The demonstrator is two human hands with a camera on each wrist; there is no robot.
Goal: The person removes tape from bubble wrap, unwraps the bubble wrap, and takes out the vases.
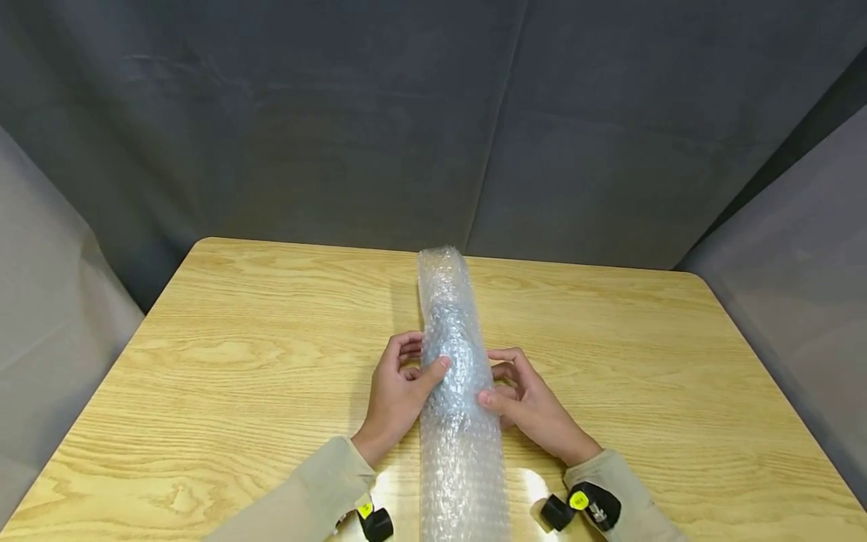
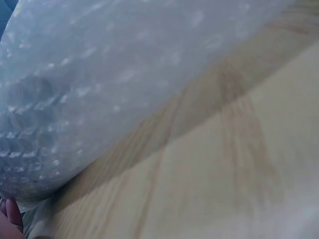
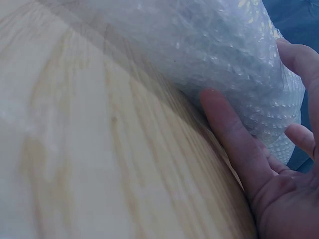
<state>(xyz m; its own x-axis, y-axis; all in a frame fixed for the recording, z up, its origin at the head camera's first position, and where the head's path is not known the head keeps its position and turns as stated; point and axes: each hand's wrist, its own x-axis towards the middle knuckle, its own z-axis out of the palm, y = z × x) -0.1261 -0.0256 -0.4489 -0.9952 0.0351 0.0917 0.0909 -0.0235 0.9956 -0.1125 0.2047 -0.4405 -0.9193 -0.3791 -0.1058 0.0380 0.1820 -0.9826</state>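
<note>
A long strip of clear bubble wrap point(image 1: 463, 474) lies lengthwise across the table, bundled around a pale bluish thing whose kind is hidden by the layers. On the bundle's left side my left hand point(image 1: 400, 391) holds it, thumb on top and fingers bent against its edge. My right hand point(image 1: 535, 406) holds the opposite side a little nearer to me, thumb on the wrap and fingers along the side. In the right wrist view, fingers point(image 3: 232, 134) touch the bubble wrap point(image 3: 239, 74) low down by the tabletop. Only fingertips point(image 2: 14, 214) show in the left wrist view, under the wrap.
The wood-grain table point(image 1: 237, 361) extends to both sides of the bundle. Behind it hangs a dark grey curtain point(image 1: 339, 135), with lighter grey cloth point(image 1: 54, 301) at the left and right. The wrap reaches the table's far edge.
</note>
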